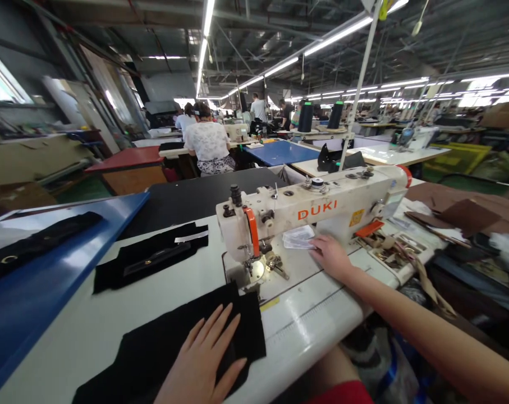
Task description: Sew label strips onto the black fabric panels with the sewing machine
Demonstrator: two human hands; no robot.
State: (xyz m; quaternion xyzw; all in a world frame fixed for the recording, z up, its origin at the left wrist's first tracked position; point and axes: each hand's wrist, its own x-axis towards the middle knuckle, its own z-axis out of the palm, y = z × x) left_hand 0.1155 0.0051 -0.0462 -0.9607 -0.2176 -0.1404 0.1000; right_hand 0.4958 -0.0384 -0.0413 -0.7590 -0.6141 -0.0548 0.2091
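Observation:
My left hand lies flat on a black fabric piece at the table's front, fingers stretched out. My right hand reaches under the arm of a white sewing machine. Its fingertips are closed on the edge of a small stack of clear plastic pieces, on the machine bed right of the needle area. The presser foot and needle plate stand just beyond the black fabric's far edge. Farther left on the white table lies another black fabric piece with a light strip and a small metal fitting.
A small parts tray with loose bits and an orange item sits at the machine's right. Brown sheets lie beyond it. A blue surface holding a dark strap-like piece borders the left. People work at benches ahead.

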